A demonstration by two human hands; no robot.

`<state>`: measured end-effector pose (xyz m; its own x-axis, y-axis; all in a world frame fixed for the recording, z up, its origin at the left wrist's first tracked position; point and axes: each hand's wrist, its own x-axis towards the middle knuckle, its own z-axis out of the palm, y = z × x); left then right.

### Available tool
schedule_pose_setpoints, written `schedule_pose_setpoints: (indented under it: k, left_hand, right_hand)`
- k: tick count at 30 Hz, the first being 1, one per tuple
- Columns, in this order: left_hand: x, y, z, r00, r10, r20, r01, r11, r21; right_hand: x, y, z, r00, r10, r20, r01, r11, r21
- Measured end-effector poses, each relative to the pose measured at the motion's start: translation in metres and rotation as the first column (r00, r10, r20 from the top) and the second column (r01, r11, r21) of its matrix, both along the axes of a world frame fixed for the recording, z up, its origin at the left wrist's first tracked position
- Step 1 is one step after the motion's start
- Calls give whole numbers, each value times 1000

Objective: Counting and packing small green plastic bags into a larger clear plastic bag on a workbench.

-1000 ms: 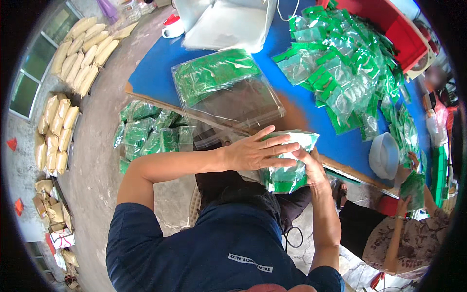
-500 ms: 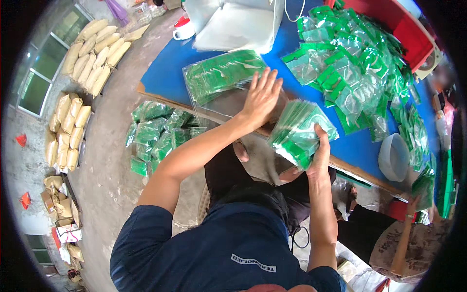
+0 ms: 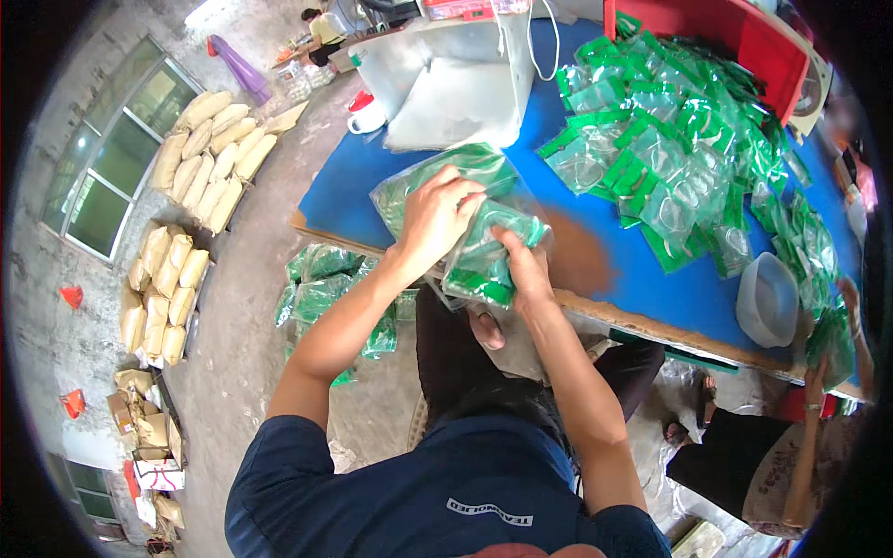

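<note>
A stack of green-and-clear packets (image 3: pixel 476 259) sits in a worker's grasp above the near edge of a blue table (image 3: pixel 572 195), overlapping a larger clear bag (image 3: pixel 473 164) with green contents. The right hand (image 3: pixel 530 272) is clamped on the stack, its thumb pressed across the top face. The left hand (image 3: pixel 435 216) bends over the stack's left side and the bag, fingers curled; whether its fingertips pinch plastic cannot be told, nor whether any of the stack lies inside the bag.

The slick film appears to be the chief hazard: should the thumb ease, the packets could fan out and slide toward the worker's lap or the floor, since part of the stack overhangs the table edge. A packet corner could also snag the thin bag and crease or tear it, and a tug by the left hand might drag the bag off the table.

To the right, a heap of loose packets (image 3: pixel 651 158) spreads before a red bin (image 3: pixel 730 46). Strays dropped there would be hard to pick out. A white bowl (image 3: pixel 767 302) stands near a co-worker's hand (image 3: pixel 815 379).
</note>
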<state>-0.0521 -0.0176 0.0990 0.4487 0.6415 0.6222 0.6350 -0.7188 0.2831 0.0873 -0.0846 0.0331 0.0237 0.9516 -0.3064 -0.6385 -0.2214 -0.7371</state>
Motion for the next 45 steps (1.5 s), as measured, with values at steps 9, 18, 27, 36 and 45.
schedule_pose_setpoints:
  k: [9,18,27,36,45]
  left_hand:
    - [40,-13,20,993,-89,71,92,995,-35]
    - [61,-17,31,959,-108,263,138,986,-97]
    - [88,-53,30,902,-253,350,386,836,-389]
    - [-39,115,-55,888,-32,459,460,27,-888]
    - [-30,73,-29,860,-58,507,510,119,-852]
  right_hand:
    - [6,30,29,982,189,-5,-188,979,85]
    - [9,85,-12,960,279,15,-279,954,108]
    - [11,-15,9,857,-86,-508,250,932,263]
    - [40,3,25,839,171,-516,-66,974,215]
    - [24,25,38,850,86,-520,-10,989,147]
